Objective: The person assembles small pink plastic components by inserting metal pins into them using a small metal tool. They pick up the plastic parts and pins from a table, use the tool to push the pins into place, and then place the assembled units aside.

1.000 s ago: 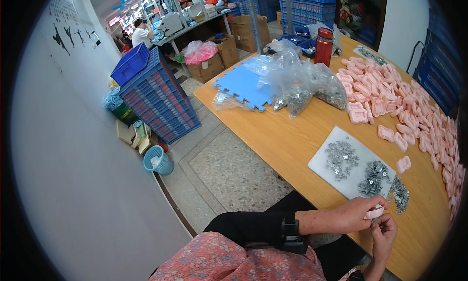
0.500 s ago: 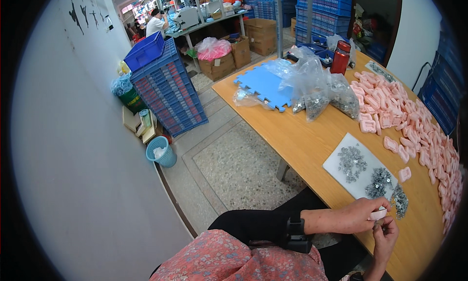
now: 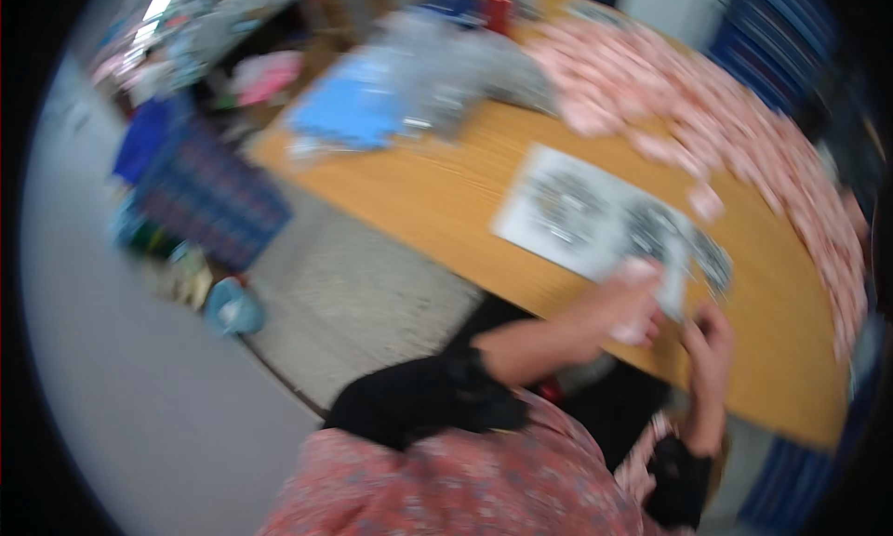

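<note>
Lower right of the frame, the left hand (image 3: pixel 623 299) grips a pink piece (image 3: pixel 631 332), apparently mid-work; the right hand (image 3: pixel 713 341) curls, any pinch too blurred to tell; the pink heap (image 3: pixel 651 90), upper right, seems undone

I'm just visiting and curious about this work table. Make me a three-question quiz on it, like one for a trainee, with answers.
1. True or false: the blue mat lies on the floor.
2. What colour is the piece in the left hand? A) blue B) black C) pale pink
3. Fill the gap: two heaps of silvery parts lie on the ____ board.

Key
1. False: the blue mat lies on the wooden table.
2. C
3. white
</note>
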Action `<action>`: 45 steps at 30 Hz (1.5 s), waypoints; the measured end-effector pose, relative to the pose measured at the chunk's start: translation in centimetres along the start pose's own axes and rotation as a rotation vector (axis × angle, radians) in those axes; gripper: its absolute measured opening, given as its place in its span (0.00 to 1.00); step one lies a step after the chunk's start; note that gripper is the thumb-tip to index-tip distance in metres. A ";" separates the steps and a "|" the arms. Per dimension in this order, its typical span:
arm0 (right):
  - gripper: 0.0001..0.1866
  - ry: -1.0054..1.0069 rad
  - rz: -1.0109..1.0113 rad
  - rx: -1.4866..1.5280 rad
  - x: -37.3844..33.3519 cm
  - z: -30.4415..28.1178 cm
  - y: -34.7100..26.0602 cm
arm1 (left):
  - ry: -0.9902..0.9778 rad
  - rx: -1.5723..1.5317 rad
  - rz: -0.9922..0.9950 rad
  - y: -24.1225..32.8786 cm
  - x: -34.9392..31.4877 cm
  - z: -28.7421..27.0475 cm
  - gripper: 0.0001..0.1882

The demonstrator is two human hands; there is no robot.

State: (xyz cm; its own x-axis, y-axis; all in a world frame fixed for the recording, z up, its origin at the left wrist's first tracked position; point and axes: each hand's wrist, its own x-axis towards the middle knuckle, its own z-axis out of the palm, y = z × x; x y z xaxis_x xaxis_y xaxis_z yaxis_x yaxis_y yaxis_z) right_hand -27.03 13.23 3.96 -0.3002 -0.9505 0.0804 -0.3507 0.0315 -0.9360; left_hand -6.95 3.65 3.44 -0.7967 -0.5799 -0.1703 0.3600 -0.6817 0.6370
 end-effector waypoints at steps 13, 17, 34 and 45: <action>0.04 0.047 0.062 0.177 -0.2 -0.9 -1.0 | -0.053 -0.088 -0.260 -1.3 3.5 1.1 0.34; 0.05 0.057 -0.176 -0.082 0.0 -0.2 -1.9 | -0.066 -0.119 -0.307 -1.2 3.3 1.0 0.34; 0.06 0.082 -0.309 -0.395 1.2 1.6 -1.5 | 0.030 -0.033 -0.364 -1.7 3.3 1.9 0.29; 0.07 0.014 -0.274 -0.595 0.6 1.6 -2.2 | 0.067 0.130 -0.373 -2.8 3.7 1.0 0.30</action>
State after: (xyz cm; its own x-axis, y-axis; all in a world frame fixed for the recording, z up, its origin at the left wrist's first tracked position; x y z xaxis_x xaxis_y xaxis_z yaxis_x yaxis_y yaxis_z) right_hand -25.07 12.07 5.52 -0.1402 -0.9444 0.2974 -0.8457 -0.0420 -0.5320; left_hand -11.42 3.86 1.82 -0.8260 -0.3337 -0.4543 -0.0162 -0.7915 0.6109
